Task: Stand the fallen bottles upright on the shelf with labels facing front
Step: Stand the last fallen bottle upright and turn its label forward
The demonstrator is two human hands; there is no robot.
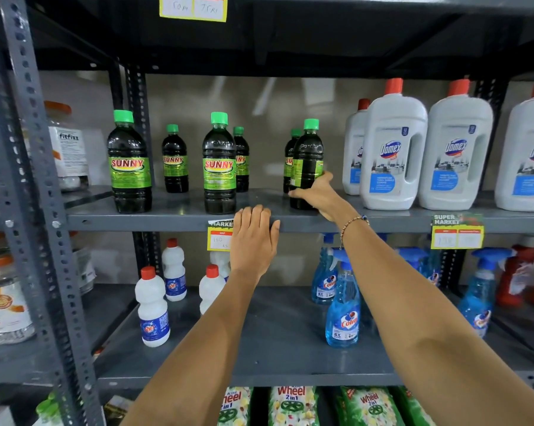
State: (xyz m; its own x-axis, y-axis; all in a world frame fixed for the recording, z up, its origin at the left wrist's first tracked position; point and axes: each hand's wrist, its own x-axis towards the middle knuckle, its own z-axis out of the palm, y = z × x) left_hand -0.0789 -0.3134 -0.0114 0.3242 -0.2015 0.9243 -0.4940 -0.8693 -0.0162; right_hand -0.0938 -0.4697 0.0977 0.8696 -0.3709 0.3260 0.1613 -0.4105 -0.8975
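Head view: every dark Sunny bottle on the shelf (179, 207) now stands with its long axis vertical, cap at twelve o'clock. The right hand (316, 195) has its fingers clamped low around the rightmost Sunny bottle (307, 161), at three o'clock of the others; its label faces left, so turning it frontward probably remains. The left hand (253, 238) rests flat on the shelf edge, fingers together, holding nothing.
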